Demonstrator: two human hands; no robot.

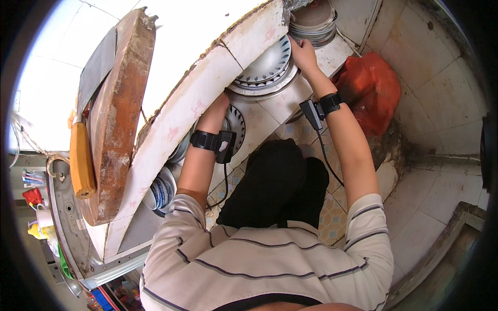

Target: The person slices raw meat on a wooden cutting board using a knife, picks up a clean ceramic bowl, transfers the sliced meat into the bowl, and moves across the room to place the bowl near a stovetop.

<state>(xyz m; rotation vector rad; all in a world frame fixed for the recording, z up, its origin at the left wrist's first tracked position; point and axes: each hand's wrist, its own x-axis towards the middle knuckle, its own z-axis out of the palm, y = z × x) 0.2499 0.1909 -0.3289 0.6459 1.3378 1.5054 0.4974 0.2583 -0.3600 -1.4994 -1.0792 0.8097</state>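
A white plate point(268, 62) with a dark leaf pattern around its rim lies on top of a stack, partly hidden by the counter above. Beneath it are more plates and a wide metal tray or lid point(268, 93). My right hand point(305, 54) is at the plate's right rim, its fingers curled there and the fingertips hidden. My left hand point(221, 104) reaches under the counter edge left of the stack; only its wrist end shows, the fingers are out of sight. Another leaf-patterned plate point(238, 126) sits lower, behind my left forearm.
A tiled counter point(202, 93) overhangs the shelf. On it, a thick wooden chopping board point(120, 116) bears a cleaver point(82, 155). Several dishes point(313, 29) are stacked at the back right, near a red plastic bag point(369, 91). Blue-patterned bowls point(161, 192) lean at lower left.
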